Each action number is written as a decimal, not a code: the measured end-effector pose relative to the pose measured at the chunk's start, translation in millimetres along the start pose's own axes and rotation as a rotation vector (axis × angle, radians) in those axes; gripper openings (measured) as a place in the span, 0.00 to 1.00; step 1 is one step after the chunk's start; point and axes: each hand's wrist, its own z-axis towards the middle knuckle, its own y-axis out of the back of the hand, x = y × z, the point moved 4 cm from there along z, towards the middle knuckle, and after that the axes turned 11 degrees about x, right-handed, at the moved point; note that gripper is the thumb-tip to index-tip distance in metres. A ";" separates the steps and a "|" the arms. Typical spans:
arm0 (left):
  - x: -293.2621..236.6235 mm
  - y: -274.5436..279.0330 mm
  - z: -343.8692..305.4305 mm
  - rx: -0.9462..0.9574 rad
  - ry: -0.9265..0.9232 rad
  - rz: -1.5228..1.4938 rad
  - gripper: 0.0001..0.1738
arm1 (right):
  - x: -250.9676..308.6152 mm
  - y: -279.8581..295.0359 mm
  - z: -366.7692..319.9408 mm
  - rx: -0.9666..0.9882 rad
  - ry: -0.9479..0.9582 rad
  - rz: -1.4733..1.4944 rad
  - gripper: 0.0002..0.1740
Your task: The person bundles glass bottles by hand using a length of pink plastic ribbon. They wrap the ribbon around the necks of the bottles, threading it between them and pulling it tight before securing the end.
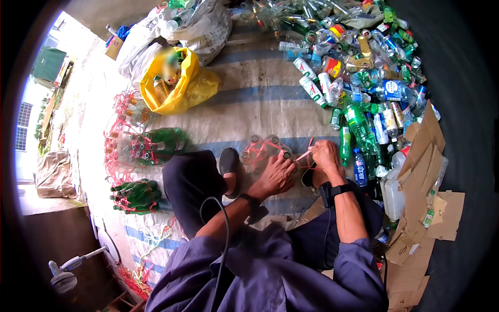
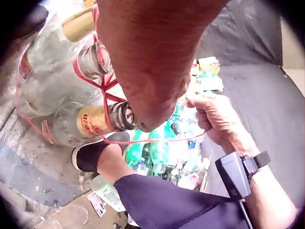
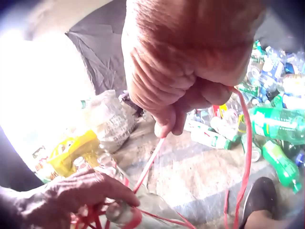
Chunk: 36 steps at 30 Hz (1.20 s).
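A bundle of clear glass bottles [image 1: 262, 150] lies on the striped mat between my shoes, laced with red string [image 1: 304, 154]. My left hand [image 1: 275, 174] rests on top of the bundle with its fingers stretched over the bottle necks [image 3: 121, 212]. In the left wrist view, gold-labelled bottles [image 2: 93, 121] and the string loops sit right under that hand [image 2: 157, 62]. My right hand [image 1: 325, 155] is a fist just right of the bundle and grips the red string [image 3: 148, 163], which runs taut down to the left hand [image 3: 81, 191]. The same fist [image 2: 214, 114] shows in the left wrist view.
A big heap of plastic bottles and cans [image 1: 358, 67] fills the far right. Flattened cardboard [image 1: 426, 177] lies at the right. Tied bundles of green bottles [image 1: 138, 195] and a yellow bag [image 1: 179, 83] are at the left, white sacks [image 1: 202, 26] behind, a small fan [image 1: 65, 278] at lower left.
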 end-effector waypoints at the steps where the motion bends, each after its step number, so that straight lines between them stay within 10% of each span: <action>1: 0.3 -4.8 -0.2 -0.010 -0.009 -0.001 0.29 | 9.4 6.9 -2.5 -0.009 -0.002 -0.011 0.13; 19: -16.5 20.4 -38.8 -0.135 0.164 -0.318 0.26 | 73.4 -3.0 -53.4 0.000 0.029 0.030 0.19; 24: 7.3 26.2 -69.4 -0.072 0.566 -0.680 0.16 | 56.6 -21.7 -54.1 0.057 -0.091 0.081 0.21; 29: 89.8 -30.4 -109.8 -0.575 0.793 -0.822 0.20 | 51.9 -29.7 -50.8 0.278 -0.111 0.360 0.22; 33: 122.9 -66.4 -139.1 -0.398 1.172 -0.868 0.27 | 5.8 -79.5 -40.6 0.333 -0.187 0.624 0.17; 36: 171.4 -174.5 -138.8 -0.262 0.954 -1.427 0.37 | 41.4 -56.9 -46.5 0.382 -0.161 0.744 0.15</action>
